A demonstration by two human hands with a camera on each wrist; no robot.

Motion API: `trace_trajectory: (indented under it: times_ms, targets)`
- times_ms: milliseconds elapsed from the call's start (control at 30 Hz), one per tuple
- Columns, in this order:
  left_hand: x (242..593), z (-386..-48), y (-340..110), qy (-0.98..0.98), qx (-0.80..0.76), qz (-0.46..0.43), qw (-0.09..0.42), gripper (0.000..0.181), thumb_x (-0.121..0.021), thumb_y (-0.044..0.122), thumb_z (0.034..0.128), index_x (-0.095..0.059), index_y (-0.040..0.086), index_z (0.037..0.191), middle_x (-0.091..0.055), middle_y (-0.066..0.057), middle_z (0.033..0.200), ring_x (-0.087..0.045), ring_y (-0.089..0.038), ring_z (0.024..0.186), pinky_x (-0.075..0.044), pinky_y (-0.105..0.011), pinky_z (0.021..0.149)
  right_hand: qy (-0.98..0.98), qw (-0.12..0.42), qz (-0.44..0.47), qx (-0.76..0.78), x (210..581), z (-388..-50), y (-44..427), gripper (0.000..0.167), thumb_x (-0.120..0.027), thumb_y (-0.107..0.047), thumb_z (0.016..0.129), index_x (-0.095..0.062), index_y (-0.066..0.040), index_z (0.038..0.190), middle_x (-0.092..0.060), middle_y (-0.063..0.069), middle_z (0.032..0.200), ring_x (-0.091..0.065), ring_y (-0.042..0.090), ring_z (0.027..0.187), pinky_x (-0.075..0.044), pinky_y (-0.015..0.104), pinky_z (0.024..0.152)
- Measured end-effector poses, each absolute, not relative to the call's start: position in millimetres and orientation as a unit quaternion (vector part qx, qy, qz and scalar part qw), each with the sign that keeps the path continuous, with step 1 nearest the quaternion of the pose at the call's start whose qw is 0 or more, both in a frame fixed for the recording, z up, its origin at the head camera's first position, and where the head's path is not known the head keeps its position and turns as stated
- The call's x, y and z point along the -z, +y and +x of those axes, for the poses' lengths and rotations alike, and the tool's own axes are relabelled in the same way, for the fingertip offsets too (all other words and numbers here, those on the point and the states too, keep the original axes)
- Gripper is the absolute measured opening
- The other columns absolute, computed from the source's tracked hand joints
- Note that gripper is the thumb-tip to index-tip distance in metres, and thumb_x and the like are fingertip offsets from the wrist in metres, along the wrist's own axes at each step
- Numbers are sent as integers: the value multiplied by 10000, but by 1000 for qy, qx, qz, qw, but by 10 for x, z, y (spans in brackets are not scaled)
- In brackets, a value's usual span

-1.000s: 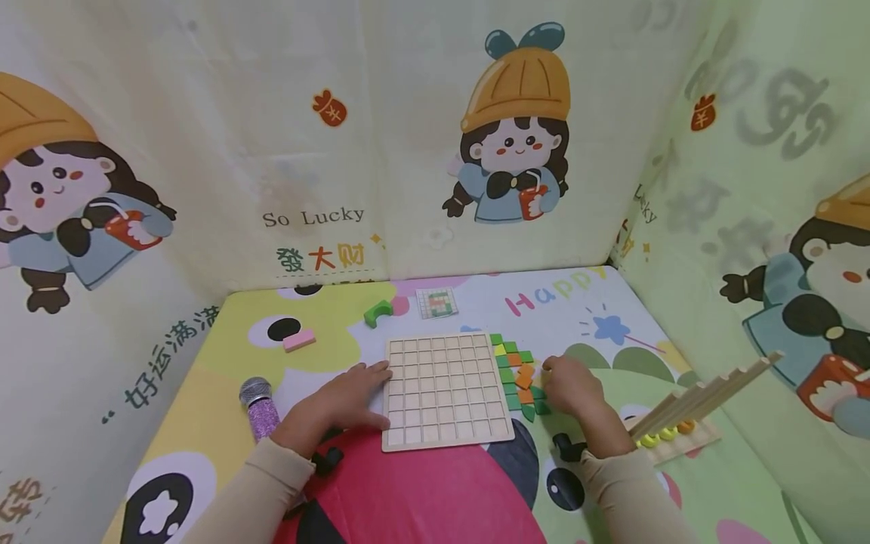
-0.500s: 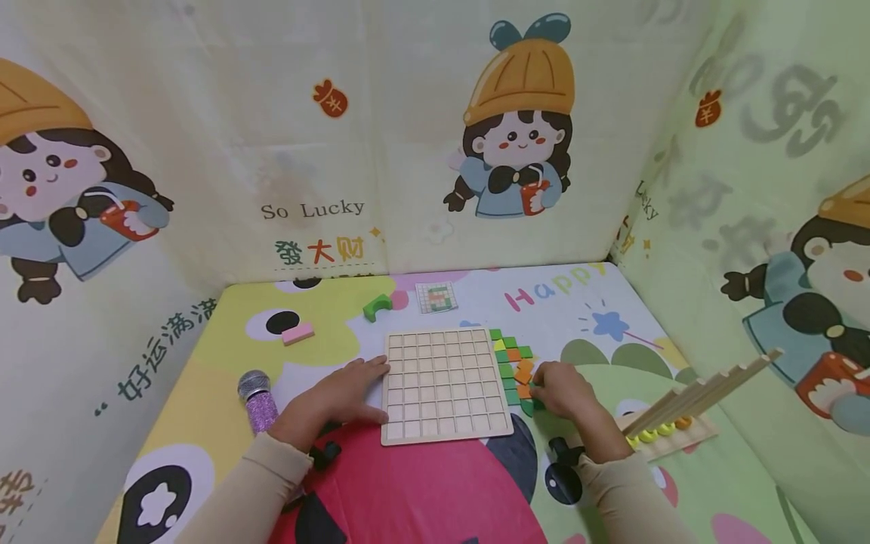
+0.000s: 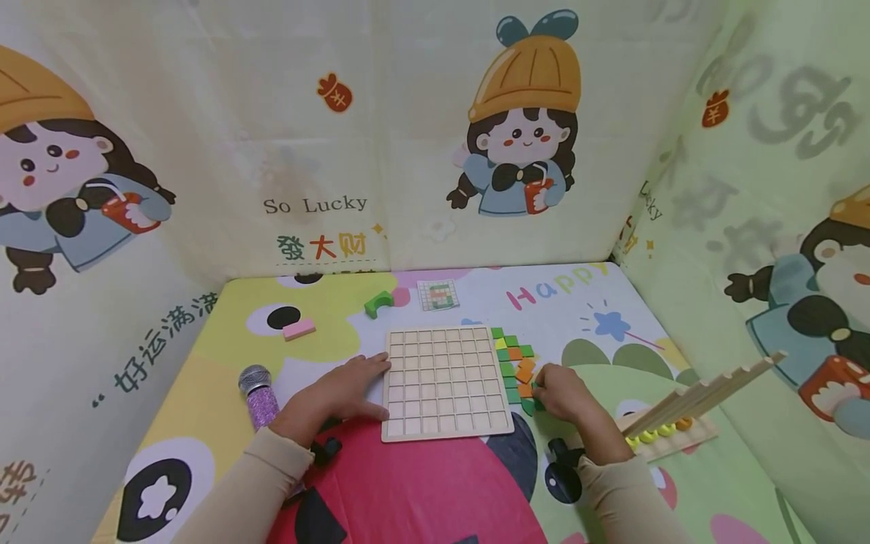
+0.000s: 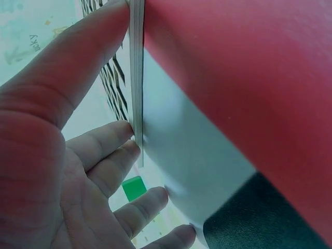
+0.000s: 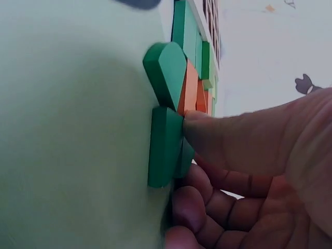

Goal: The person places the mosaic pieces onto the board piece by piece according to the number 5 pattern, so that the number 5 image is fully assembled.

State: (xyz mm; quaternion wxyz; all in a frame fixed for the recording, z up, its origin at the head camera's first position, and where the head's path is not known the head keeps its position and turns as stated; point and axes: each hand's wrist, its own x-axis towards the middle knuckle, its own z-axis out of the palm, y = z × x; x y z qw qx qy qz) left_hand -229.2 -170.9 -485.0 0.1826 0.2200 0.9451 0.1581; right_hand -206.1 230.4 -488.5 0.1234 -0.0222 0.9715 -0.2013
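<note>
Grid board (image 3: 446, 385) lies flat on the printed table (image 3: 421, 495), its squares unfilled. Clock positions below are taken from its centre in the head view.

Left hand (image 3: 336, 393) sits at nine o'clock. The left wrist view adds what the head view hides: the board's thin edge in profile, with the thumb and two fingers against it and the other two fingers reaching past. These fingers are extended and grip nothing.

Right hand (image 3: 564, 389) is at three o'clock, over the outer side of a cluster of green, orange and yellow blocks (image 3: 507, 370) beside the board. From above, the fingertips' hold is mostly concealed. The right wrist view shows thumb and curled forefinger pinching a dark green block (image 5: 185, 160); next to it are a straight-sided green block (image 5: 165, 148) and a round-ended green block (image 5: 167, 75), side faces visible.

Only the head view records the following: patterned card (image 3: 438, 295) at twelve; pink block (image 3: 299, 329) between nine and ten; microphone (image 3: 261, 408) near nine; wooden rack (image 3: 701, 433) with yellow and orange balls just past three, beyond the right hand. Green arched block (image 3: 378, 304) is at eleven.
</note>
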Motion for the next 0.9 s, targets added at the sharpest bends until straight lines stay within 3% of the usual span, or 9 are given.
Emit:
trace_trajectory:
  times_ms: [100,200,333,633,900]
  targets:
    - [4858,-2304,-1707,947,-153,220,179,936,-866,465,803,-456,120,1570,-368,-70,1675,-323,-453,1522,-351,-593,1200,971,122,-16,205,4879,-2053,2296,163,-700,-105,963,-618,-39,838,-485,52,728,-502,222,712,-357,297,636]
    - [4864,-2313,-1708,948,-150,222,175,941,-866,473,801,-454,121,1571,-368,-67,1676,-326,-454,1521,-351,-591,1201,971,117,-16,208,4856,-2031,2288,120,-696,-102,965,-640,3,956,-570,88,817,-529,235,772,-415,325,685]
    - [4875,-2313,-1714,947,-146,228,174,943,-867,475,800,-457,114,1568,-374,-75,1672,-334,-466,1513,-358,-591,1196,970,126,-23,205,4842,-2005,2281,180,-711,-85,942,-670,41,1064,-626,111,908,-545,245,822,-459,357,734]
    - [4856,-2294,-1705,944,-150,235,177,952,-867,476,800,-454,86,1564,-374,-100,1670,-339,-487,1502,-358,-601,1191,975,117,-48,181,4850,-1938,2287,143,-736,-64,908,-733,22,1022,-706,92,919,-570,223,796,-522,397,754]
    - [4852,-2293,-1726,944,-147,237,175,932,-856,469,811,-455,92,1564,-373,-101,1670,-337,-484,1503,-349,-605,1196,976,112,-52,178,4841,-1903,2275,168,-750,-46,859,-716,30,1005,-660,112,908,-566,242,803,-538,441,780]
